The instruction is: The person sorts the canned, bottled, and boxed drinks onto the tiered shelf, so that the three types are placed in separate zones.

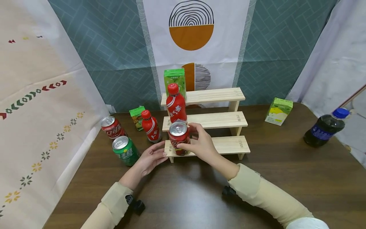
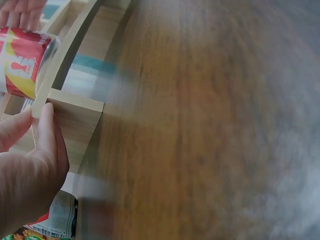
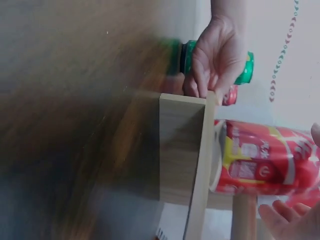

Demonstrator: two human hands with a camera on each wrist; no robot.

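A red soda can (image 1: 179,139) stands upright at the left end of the lowest step of a three-tier wooden shelf (image 1: 228,145). My right hand (image 1: 202,144) holds it from the right, thumb across its front and fingers toward its back. The left hand (image 1: 151,159) pinches the left end of that same step, its thumb above the board and a finger below, as the left wrist view shows. In the right wrist view the can (image 3: 265,159) has its base at the board. A red bottle (image 1: 176,106) is on the middle step, and a green carton (image 1: 175,81) on the top one.
Left of the shelf are a smaller red bottle (image 1: 151,127), a green carton (image 1: 137,117), a red can (image 1: 112,128) and a green can (image 1: 125,151). Toward the right are a green-yellow carton (image 1: 278,111) and a dark blue-capped bottle (image 1: 324,128). Fabric hangs behind.
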